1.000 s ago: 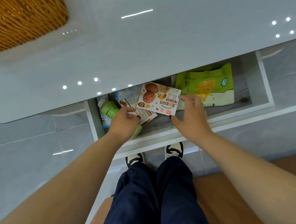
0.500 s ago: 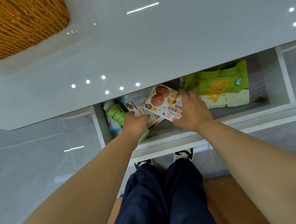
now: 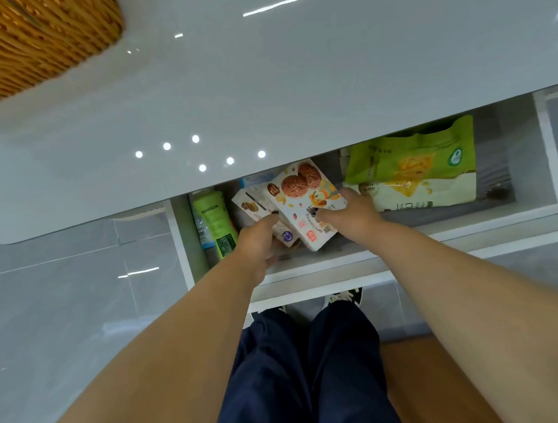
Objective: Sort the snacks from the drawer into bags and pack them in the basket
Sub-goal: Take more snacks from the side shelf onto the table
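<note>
An open white drawer [image 3: 410, 232] sits under the glossy white table. Inside it, my right hand [image 3: 350, 214] grips a white cookie box [image 3: 299, 192] printed with brown cookies, tilted up off the drawer floor. My left hand [image 3: 260, 241] grips a second, smaller snack box [image 3: 252, 202] that lies partly under the cookie box. A green bottle [image 3: 213, 218] lies at the drawer's left end. A large green and white snack bag [image 3: 414, 166] lies at the right. The woven basket [image 3: 22, 38] stands on the table at the far left.
The white table top [image 3: 291, 82] overhangs the back of the drawer and hides part of its contents. My legs and shoes [image 3: 341, 297] are below the drawer front. A brown wooden seat [image 3: 433, 384] is beneath me. Grey tiles [image 3: 58, 320] cover the floor.
Both hands went deeper into the drawer and closed on the boxes. The cookie box has turned and tilted up, and the smaller box under it has come into view.
</note>
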